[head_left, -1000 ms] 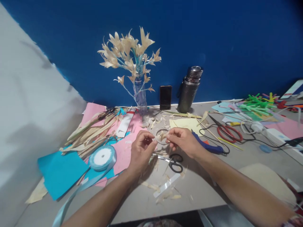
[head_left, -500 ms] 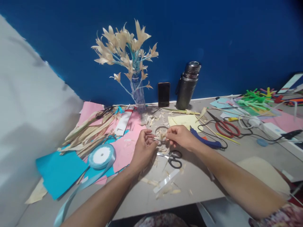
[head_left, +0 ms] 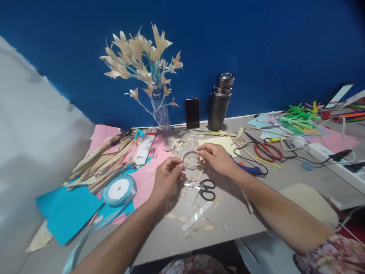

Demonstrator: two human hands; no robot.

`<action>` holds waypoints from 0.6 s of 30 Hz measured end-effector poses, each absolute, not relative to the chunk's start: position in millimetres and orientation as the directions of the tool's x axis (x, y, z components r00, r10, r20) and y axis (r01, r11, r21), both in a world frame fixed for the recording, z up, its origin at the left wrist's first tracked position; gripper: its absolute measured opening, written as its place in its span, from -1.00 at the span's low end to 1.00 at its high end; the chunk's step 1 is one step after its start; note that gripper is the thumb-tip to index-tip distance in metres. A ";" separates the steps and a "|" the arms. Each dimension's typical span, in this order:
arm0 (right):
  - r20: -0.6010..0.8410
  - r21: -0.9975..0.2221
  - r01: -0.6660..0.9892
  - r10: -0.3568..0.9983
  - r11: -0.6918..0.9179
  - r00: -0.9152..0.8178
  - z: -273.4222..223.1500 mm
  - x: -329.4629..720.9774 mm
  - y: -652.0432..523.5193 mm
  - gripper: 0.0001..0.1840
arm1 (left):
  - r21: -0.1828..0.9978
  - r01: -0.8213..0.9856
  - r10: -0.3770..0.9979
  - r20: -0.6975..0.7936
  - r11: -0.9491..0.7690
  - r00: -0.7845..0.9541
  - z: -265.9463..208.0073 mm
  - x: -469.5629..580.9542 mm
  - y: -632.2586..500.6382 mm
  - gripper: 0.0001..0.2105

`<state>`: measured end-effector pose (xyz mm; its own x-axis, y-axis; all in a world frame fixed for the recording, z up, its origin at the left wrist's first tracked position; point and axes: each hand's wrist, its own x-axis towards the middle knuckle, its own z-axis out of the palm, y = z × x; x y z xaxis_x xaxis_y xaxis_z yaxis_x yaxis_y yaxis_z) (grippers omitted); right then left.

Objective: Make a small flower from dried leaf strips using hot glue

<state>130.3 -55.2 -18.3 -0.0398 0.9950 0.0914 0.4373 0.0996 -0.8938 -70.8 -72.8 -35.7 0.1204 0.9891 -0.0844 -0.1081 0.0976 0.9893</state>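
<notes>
Ring (head_left: 189,168) is in the middle, between the two hands and above or on the counter (head_left: 234,228); I cannot tell whether it rests fully there. Left hand (head_left: 170,176) is at its left side, with thumb and fingers brought close together, but I cannot tell if they pinch something. Right hand (head_left: 214,156) is at its right side, with bent fingers and tips near the rim; also here I cannot tell if anything is pinched. Just in front of the ring lie scissors (head_left: 201,186) with black handles, and nearer to the person a clear strip (head_left: 197,216) among pale scraps (head_left: 208,228). Behind the right hand is yellow paper (head_left: 221,141), and to its right a blue glue gun (head_left: 251,169), partly hidden by the hand and arm. On the left side, a ribbon roll (head_left: 119,189) lies near dry strips (head_left: 105,163) and pink paper (head_left: 145,182). At the back, a bottle (head_left: 162,112) holds pale flowers (head_left: 135,49); a phone (head_left: 192,114) and a flask (head_left: 220,108) stand to its right, near the blue wall (head_left: 256,57).
</notes>
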 end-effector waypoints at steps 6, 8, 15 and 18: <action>0.371 -0.816 0.445 0.925 0.368 -0.083 -14.4 114.3 -74.3 -0.75 | 0.952 -0.171 0.938 -0.199 0.254 0.285 -17.7 -62.5 -78.9 -0.75; 0.487 -0.703 0.550 0.869 0.450 -0.089 -17.5 111.3 -78.2 -0.74 | 0.917 -0.217 0.907 -0.252 0.335 0.337 -13.9 -59.5 -80.8 -0.76; 0.602 -0.360 0.729 0.742 0.582 -0.296 -28.1 106.9 -82.4 -0.66 | 0.780 -0.376 0.848 -0.352 0.500 0.397 -10.6 -53.8 -78.7 -0.87; 0.615 -0.351 0.729 0.732 0.587 -0.293 -30.7 109.7 -79.9 -0.58 | 0.765 -0.370 0.834 -0.384 0.528 0.397 -9.5 -53.0 -77.2 -0.87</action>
<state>109.7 -79.9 -30.7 -0.2930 0.7322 0.6148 0.7294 0.5870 -0.3514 -53.0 -77.2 -9.5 0.3974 0.8337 -0.3835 -0.3697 0.5280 0.7646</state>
